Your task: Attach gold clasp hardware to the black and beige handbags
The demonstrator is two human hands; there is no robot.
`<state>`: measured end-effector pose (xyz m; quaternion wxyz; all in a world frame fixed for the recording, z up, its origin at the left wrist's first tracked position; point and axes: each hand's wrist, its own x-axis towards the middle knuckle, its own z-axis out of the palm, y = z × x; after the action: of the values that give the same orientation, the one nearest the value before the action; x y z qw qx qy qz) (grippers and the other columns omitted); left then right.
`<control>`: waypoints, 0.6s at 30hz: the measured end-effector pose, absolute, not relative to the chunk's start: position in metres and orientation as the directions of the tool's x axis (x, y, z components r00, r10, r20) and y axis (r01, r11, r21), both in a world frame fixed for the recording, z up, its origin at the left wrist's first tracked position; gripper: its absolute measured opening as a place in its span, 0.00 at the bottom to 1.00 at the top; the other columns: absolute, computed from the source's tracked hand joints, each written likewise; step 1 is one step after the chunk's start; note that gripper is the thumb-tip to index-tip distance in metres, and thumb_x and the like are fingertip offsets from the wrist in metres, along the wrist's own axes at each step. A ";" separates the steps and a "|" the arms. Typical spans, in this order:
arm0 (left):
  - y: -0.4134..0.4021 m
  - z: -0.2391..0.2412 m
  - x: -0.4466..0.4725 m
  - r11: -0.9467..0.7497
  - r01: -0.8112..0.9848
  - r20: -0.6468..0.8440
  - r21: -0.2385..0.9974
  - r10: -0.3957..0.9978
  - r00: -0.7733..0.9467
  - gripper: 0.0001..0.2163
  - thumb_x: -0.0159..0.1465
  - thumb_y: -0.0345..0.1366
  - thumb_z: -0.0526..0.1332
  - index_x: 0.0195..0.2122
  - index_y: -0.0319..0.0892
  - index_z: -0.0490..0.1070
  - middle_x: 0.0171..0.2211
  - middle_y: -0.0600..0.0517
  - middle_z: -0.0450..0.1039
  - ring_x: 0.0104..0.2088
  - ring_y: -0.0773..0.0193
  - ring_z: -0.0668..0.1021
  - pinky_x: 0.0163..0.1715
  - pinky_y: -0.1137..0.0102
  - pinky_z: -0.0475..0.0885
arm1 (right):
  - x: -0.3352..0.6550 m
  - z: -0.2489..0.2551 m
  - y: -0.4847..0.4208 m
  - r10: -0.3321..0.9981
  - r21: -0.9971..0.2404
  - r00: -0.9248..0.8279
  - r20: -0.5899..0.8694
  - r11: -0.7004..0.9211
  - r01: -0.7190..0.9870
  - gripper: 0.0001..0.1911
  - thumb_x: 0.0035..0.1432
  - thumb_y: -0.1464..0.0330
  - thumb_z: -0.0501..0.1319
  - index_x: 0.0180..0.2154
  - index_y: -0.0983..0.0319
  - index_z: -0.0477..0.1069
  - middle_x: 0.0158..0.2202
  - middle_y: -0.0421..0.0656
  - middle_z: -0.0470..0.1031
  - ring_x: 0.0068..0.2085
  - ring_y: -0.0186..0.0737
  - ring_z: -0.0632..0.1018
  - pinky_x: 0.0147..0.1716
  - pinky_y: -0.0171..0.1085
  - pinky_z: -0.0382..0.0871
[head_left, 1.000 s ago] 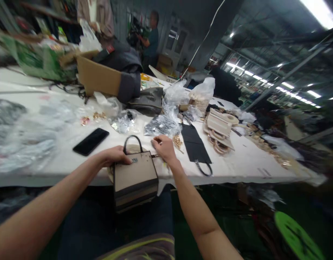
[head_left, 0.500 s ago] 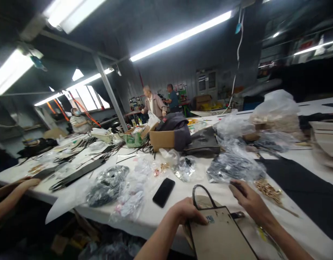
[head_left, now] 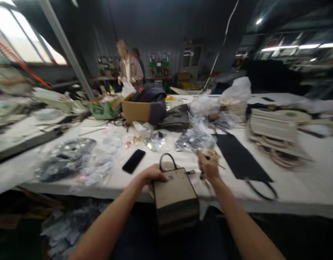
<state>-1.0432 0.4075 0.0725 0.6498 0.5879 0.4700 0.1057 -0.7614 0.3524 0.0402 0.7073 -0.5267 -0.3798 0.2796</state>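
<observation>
A small beige handbag (head_left: 175, 188) with dark edging and a thin dark top handle (head_left: 167, 156) tilts at the table's front edge, its base beyond the edge. My left hand (head_left: 155, 174) is closed on its upper left side, thumb on the beige face. To the right, my right hand (head_left: 209, 167) is curled above the table. Something dark shows at its fingers, too blurred to name. Close beyond that hand lies a pile of gold-coloured hardware (head_left: 213, 153). A short strap tab (head_left: 190, 172) sticks out from the bag's right side.
A black phone (head_left: 133, 161) and plastic bags of dark parts (head_left: 65, 157) lie left. A black panel with a handle (head_left: 240, 157) and stacked beige bag pieces (head_left: 274, 130) are at right. A cardboard box (head_left: 136, 112) stands behind; a co-worker (head_left: 129, 68) stands farther back.
The view has swung right and down, so the handbag's base now shows. My right hand's fingers have curled inward near the gold hardware. My left hand keeps its hold on the handbag.
</observation>
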 end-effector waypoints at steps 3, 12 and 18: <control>0.415 0.063 -1.045 0.225 0.414 -0.451 0.882 0.658 0.602 0.19 0.41 0.35 0.77 0.36 0.39 0.85 0.35 0.45 0.86 0.35 0.52 0.84 0.34 0.66 0.79 | -0.771 0.050 0.342 0.724 -0.921 0.586 0.365 0.374 0.112 0.40 0.60 0.37 0.71 0.17 0.57 0.57 0.16 0.35 0.55 0.17 0.30 0.57 0.16 0.35 0.48; 0.417 0.059 -1.044 0.189 0.418 -0.431 0.889 0.655 0.621 0.22 0.40 0.40 0.78 0.37 0.39 0.84 0.35 0.45 0.86 0.36 0.49 0.84 0.36 0.64 0.77 | -0.853 0.064 0.314 0.814 -0.822 0.319 0.486 0.550 -0.150 0.38 0.72 0.44 0.67 0.20 0.57 0.55 0.17 0.33 0.53 0.18 0.31 0.56 0.19 0.37 0.49; 0.411 0.066 -1.045 0.154 0.390 -0.388 0.908 0.661 0.643 0.18 0.43 0.38 0.76 0.35 0.39 0.82 0.32 0.48 0.83 0.32 0.56 0.80 0.33 0.68 0.73 | -0.881 0.056 0.328 0.825 -0.844 0.320 0.465 0.523 -0.123 0.38 0.70 0.41 0.68 0.19 0.57 0.58 0.17 0.35 0.56 0.19 0.32 0.58 0.22 0.39 0.50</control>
<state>-1.0452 0.4110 0.0661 0.6398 0.6418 0.4092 0.1060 -0.8808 0.3279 0.0560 0.7266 -0.3636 -0.4831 0.3262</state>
